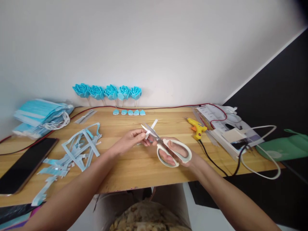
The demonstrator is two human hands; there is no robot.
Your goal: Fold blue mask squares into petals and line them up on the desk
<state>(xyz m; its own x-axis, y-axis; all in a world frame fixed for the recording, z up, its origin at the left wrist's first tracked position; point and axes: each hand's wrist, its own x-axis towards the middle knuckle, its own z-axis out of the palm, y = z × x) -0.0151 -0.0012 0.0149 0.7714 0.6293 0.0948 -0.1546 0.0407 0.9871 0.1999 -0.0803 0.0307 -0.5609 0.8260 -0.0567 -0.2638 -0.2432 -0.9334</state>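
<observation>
My left hand (136,138) pinches a narrow white strip (154,124) over the middle of the wooden table. Scissors (174,152) with off-white handles sit in my right hand (179,149), fingers and thumb through the loops. Their blades point up and to the left, crossing the strip right by my left fingertips. Whether the blades have cut into it I cannot make out. Beyond my hands lies a row of small folded light-blue pieces (130,112). Behind them, several blue fabric flowers (111,92) on thin stems lean against the wall.
Left: stacked blue face masks (40,112), a dark phone (26,165), clear thin strips (86,116) and a pile of pale-blue scraps (79,147). Right: a yellow glue gun (198,128) with a black cord, a white power strip (227,141), papers and a green pouch (284,147).
</observation>
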